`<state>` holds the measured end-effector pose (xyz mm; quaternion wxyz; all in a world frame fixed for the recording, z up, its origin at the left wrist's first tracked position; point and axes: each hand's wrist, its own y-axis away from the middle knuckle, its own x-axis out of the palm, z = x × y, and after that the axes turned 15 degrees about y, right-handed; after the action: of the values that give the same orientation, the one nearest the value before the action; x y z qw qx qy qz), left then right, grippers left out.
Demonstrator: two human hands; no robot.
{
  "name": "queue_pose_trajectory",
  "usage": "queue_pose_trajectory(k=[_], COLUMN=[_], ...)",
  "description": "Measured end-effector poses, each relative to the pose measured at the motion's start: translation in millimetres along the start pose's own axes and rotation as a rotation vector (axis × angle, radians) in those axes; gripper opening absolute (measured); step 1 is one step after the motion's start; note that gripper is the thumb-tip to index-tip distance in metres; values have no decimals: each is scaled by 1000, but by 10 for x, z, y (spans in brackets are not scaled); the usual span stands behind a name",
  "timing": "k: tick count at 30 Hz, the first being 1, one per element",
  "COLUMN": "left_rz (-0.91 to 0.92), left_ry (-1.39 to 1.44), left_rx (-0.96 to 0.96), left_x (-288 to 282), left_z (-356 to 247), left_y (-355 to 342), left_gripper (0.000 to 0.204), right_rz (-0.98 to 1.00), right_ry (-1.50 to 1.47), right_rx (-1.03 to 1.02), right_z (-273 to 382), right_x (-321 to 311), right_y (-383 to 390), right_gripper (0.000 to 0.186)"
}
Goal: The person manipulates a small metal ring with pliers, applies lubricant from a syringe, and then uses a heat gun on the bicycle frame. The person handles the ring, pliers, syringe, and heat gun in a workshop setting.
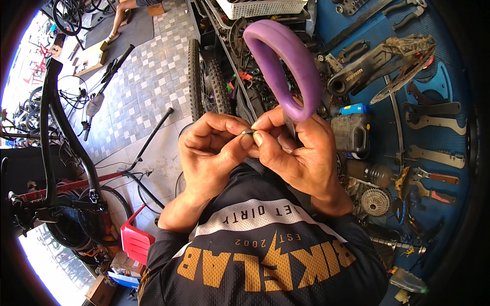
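Observation:
My left hand (206,148) and my right hand (298,150) meet in front of my chest, fingertips almost touching. Between their thumbs and forefingers they pinch a small, shiny metal piece (248,132), mostly covered by the fingers. Its exact kind cannot be made out. A thick purple loop handle (309,76) rises above my right hand, and a flat metal part below it passes between that hand's fingers. The rest of that tool is hidden in the palm.
Right: a blue work surface (377,30) bears a black crank arm (352,79), a dark bottle-like container (351,133), a cassette (376,201) and several hand tools. Ahead are bicycle tyres (195,76) and a white basket (263,9). Left: a black bicycle fork (48,132) and a red plastic piece (137,237). Another person's leg (118,23) shows far left.

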<state>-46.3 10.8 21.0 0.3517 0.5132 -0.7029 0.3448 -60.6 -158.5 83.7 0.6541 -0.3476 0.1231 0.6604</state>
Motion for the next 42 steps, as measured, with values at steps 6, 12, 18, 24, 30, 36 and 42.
queue_pose_trajectory(k=[6,12,18,24,30,36,42], left_rz=[-26,50,32,54,41,49,48], left_ry=[43,-57,-109,-147,-205,-214,-221], left_rx=[-30,46,10,15,23,59,51], left_x=[0,24,60,31,47,66,50], left_z=[-8,-26,-81,-93,-120,-119,-123], left_y=[-2,-36,-20,-16,-5,3,-5], left_gripper=[14,17,18,19,20,20,20], right_rz=[24,62,6,-41,116,136,132], right_ry=[-17,-385,-662,-973,-1095,-1035,-975], right_rx=[41,200,-29,235,300,336,379], right_z=[-22,-69,-428,-488,-488,-473,-399], right_x=[-19,-67,-115,4,66,160,165], right_y=[-5,7,-278,-310,-303,-276,-272], right_gripper=[13,43,53,31,20,22,21])
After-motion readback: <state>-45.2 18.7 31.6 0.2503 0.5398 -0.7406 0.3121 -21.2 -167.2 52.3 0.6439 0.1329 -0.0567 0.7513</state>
